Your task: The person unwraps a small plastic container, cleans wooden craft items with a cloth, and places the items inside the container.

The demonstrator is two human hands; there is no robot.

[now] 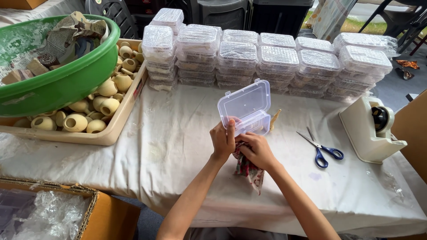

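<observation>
My left hand grips the near left corner of a small clear plastic box whose hinged lid stands open. My right hand is closed on a patterned red and white cloth, which hangs down below both hands, just under the box. A thin tan stick-like piece pokes out beside the box on its right. Both hands meet above the white cloth-covered table.
Stacks of closed clear boxes line the table's back. A beige tray of tan clay pieces and a green basin sit at left. Blue-handled scissors and a cream tape dispenser lie right. A cardboard carton is lower left.
</observation>
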